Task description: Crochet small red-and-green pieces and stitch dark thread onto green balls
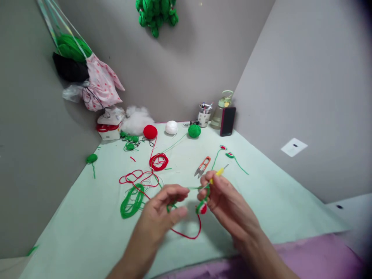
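Alex: Grip status?
Sam: Right hand point(228, 199) holds our yellow-handled hook point(217, 175); small red-and-green crocheted piece point(202, 208) hangs at its fingers, just below and right of frame centre. Left hand point(161, 213) half curled, thumb apart from index. Green strand point(193, 188) spans from its fingertips toward the hook; we can't tell if it's pinched.
Alex: Surface?
Sam: Pale green tabletop point(276, 201). We've got a green yarn coil point(128, 209) left of centre, orange snips point(206, 161) just above the right hand, red ball point(150, 131), white ball point(171, 127) and green ball point(194, 131) along the back.
Alex: Room?
Sam: Grey walls point(188, 77). We see a polka-dot bag point(101, 81) hanging upper left, phone point(228, 122) right of centre, white wall plate point(290, 149) far right.
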Demonstrator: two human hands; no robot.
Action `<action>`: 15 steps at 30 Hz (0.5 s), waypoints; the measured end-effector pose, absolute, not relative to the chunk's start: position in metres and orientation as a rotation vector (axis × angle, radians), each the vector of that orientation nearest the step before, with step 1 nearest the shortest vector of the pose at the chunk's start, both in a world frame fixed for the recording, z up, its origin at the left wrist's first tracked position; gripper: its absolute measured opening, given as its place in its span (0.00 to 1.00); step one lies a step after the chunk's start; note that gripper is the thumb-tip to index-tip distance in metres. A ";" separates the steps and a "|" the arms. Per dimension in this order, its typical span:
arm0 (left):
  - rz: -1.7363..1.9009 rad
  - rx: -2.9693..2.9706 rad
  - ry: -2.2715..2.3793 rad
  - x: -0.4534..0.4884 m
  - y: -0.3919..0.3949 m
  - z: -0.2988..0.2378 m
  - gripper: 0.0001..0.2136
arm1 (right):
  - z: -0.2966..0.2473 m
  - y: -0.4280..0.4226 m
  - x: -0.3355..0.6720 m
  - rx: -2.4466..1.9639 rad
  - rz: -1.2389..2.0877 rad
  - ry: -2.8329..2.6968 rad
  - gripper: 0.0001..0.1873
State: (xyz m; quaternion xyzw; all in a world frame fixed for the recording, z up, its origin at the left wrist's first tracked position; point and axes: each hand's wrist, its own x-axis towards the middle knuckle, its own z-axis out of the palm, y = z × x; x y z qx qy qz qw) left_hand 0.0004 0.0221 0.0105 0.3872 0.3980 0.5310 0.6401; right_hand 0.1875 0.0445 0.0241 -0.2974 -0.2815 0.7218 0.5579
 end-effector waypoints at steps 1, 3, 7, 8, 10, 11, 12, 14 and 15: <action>1.248 0.868 0.916 -0.012 0.031 0.017 0.10 | 0.027 0.047 0.195 -0.687 1.717 -0.638 0.10; 1.284 0.854 0.942 -0.043 0.054 0.032 0.11 | 0.032 0.051 0.214 -0.654 1.680 -0.630 0.10; 1.418 1.058 1.235 -0.111 0.107 0.068 0.13 | 0.039 0.058 0.253 -0.652 1.454 -0.713 0.06; 1.450 1.086 1.280 -0.125 0.118 0.075 0.12 | 0.039 0.060 0.260 -0.666 1.405 -0.728 0.06; 1.568 1.181 1.434 -0.144 0.133 0.085 0.11 | 0.039 0.062 0.266 -0.725 1.329 -0.744 0.07; 1.621 1.240 1.545 -0.148 0.136 0.088 0.10 | 0.038 0.062 0.266 -0.769 1.306 -0.752 0.08; 1.605 1.321 1.644 -0.147 0.137 0.088 0.08 | 0.037 0.062 0.263 -0.819 1.292 -0.763 0.09; 1.496 1.482 1.748 -0.134 0.128 0.084 0.08 | 0.035 0.061 0.252 -0.916 1.306 -0.799 0.11; 1.460 1.568 1.735 -0.122 0.119 0.080 0.10 | 0.034 0.060 0.245 -0.946 1.331 -0.819 0.12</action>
